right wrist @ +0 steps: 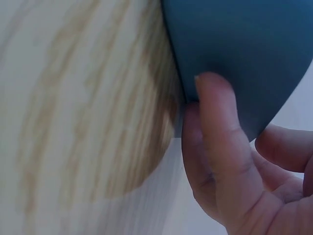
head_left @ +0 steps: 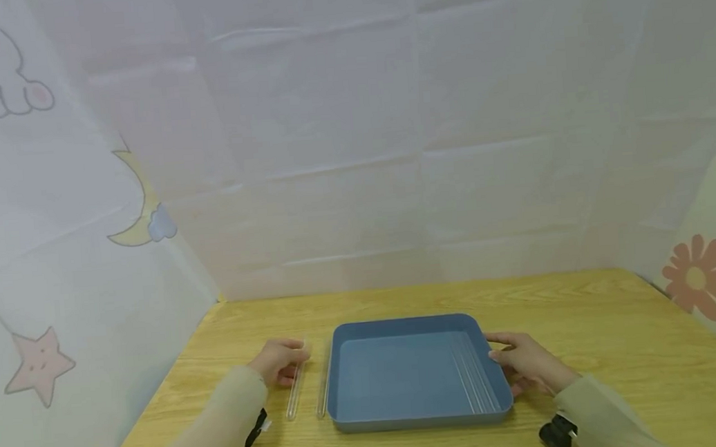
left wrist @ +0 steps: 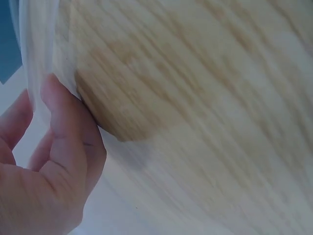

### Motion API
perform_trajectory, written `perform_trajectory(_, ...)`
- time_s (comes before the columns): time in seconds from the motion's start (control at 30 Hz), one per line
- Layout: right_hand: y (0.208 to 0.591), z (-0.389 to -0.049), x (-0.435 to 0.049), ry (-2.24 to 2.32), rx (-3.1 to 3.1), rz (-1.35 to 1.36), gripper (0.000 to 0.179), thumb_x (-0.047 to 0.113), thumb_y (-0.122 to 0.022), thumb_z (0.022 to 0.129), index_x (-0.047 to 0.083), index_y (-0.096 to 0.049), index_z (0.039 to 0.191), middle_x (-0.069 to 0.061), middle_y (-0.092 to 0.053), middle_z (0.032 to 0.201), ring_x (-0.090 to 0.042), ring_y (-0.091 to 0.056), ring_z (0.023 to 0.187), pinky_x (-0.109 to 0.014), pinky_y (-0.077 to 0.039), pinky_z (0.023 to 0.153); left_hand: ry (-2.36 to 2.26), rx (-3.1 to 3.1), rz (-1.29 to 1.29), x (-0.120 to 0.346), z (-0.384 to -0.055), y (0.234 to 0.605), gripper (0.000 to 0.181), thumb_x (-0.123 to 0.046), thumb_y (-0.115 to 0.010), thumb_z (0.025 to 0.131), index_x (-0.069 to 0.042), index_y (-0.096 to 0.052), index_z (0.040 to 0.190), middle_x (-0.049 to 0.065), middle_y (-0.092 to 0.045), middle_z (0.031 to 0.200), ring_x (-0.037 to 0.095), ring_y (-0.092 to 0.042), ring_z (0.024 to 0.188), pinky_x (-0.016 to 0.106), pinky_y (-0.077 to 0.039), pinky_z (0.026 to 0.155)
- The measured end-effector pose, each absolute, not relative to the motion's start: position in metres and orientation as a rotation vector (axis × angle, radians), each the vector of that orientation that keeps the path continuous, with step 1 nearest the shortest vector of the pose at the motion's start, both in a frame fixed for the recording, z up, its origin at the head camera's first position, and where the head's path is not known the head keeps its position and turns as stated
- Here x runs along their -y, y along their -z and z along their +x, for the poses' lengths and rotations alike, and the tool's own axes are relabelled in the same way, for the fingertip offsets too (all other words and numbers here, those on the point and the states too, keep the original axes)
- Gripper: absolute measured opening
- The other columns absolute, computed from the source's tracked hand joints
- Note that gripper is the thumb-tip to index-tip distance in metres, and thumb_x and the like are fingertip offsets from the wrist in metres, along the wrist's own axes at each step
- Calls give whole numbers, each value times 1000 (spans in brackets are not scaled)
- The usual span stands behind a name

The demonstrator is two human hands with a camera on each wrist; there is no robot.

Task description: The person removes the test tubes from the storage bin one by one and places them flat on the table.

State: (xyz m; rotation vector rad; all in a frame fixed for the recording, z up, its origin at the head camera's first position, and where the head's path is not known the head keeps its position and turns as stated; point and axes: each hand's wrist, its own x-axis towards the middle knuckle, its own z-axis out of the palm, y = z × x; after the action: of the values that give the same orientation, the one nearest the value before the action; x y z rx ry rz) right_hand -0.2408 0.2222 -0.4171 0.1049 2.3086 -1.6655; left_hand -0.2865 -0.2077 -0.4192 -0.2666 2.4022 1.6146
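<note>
My left hand (head_left: 277, 361) pinches the upper end of a clear test tube (head_left: 295, 397) between thumb and fingertips, left of the tray. Another clear test tube (head_left: 322, 392) lies beside the tray's left wall. In the left wrist view, the clear tube (left wrist: 40, 44) shows at my fingertips. A shallow blue tray (head_left: 388, 381) stands on the table, with several clear test tubes (head_left: 476, 381) side by side along its right part. My right hand (head_left: 526, 364) grips the tray's right side; in the right wrist view its fingers (right wrist: 220, 117) press on the outer wall, thumb near the rim.
The wood-grain table (head_left: 563, 306) runs back to a pale creased sheet (head_left: 364, 216) hung as a wall. Side sheets carry printed figures: a pink star (head_left: 40, 367) on the left and a flower (head_left: 705, 279) on the right.
</note>
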Motion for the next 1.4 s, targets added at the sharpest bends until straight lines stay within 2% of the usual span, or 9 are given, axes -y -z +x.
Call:
perform_trajectory(0.17, 416, -240, -223, 1686, -2286, 85, 53, 3, -47, 102, -9, -25, 149, -14, -68, 99, -29, -68, 79, -40, -56, 55, -1590, -2467, -261, 206, -289, 420, 49, -6, -66, 90, 10, -50, 133, 5, -63, 80, 13, -50, 55, 28, -47, 53)
perform_trajectory(0.4, 418, -238, -223, 1682, -2288, 85, 53, 4, -48, 102, -10, -26, 148, -13, -68, 93, -27, -67, 74, -38, -56, 54, -1531, -2573, -233, 201, -289, 422, 46, -3, -67, 89, 15, -51, 128, 7, -62, 70, 10, -37, 44, 24, -38, 43)
perform_trajectory(0.53, 419, -238, -223, 1690, -2285, 69, 53, 4, -48, 102, -10, -26, 148, -13, -68, 92, -27, -67, 75, -39, -56, 54, -1465, -2625, -239, 200, -287, 421, 44, -3, -68, 88, 14, -51, 125, 4, -54, 63, 11, -34, 44, 24, -35, 42)
perform_trajectory(0.77, 420, -239, -225, 1691, -2289, 59, 54, 4, -48, 102, -10, -25, 148, -14, -67, 95, -27, -67, 74, -38, -56, 53, -1515, -2576, -206, 200, -285, 417, 55, -1, -65, 90, 17, -39, 135, -1, -37, 52, 11, -23, 45, 24, -22, 42)
perform_trajectory(0.9, 420, -239, -226, 1685, -2287, 70, 54, 4, -48, 102, -9, -25, 149, -16, -66, 100, -27, -67, 75, -40, -56, 55, -1526, -2554, -215, 203, -283, 415, 54, -4, -64, 92, 17, -38, 136, -2, -34, 52, 11, -24, 46, 25, -23, 43)
perform_trajectory(1.03, 419, -240, -225, 1684, -2295, 71, 53, 4, -47, 102, -9, -25, 148, -16, -65, 99, -27, -67, 75, -41, -56, 55, -1560, -2541, -237, 207, -282, 412, 49, -6, -63, 94, 16, -41, 132, 3, -42, 60, 12, -28, 47, 25, -28, 44)
perform_trajectory(1.2, 420, -239, -224, 1689, -2303, 80, 52, 3, -48, 102, -9, -27, 148, -16, -65, 98, -27, -66, 74, -41, -56, 54, -1570, -2569, -222, 212, -276, 404, 45, -7, -62, 95, 16, -44, 129, 19, -61, 96, 14, -41, 52, 26, -39, 47)
perform_trajectory(1.3, 421, -239, -223, 1697, -2315, 90, 51, 2, -48, 101, -9, -29, 147, -16, -65, 97, -27, -66, 74, -42, -56, 54, -1571, -2601, -192, 212, -273, 399, 45, -10, -62, 95, 16, -46, 129, 24, -61, 110, 18, -50, 58, 28, -46, 51)
perform_trajectory(1.4, 422, -239, -223, 1703, -2326, 95, 50, 1, -48, 101, -10, -31, 146, -15, -66, 96, -27, -66, 75, -42, -56, 54, -1611, -2621, -166, 209, -271, 395, 45, -13, -61, 96, 14, -48, 130, 25, -60, 112, 21, -55, 62, 31, -50, 53)
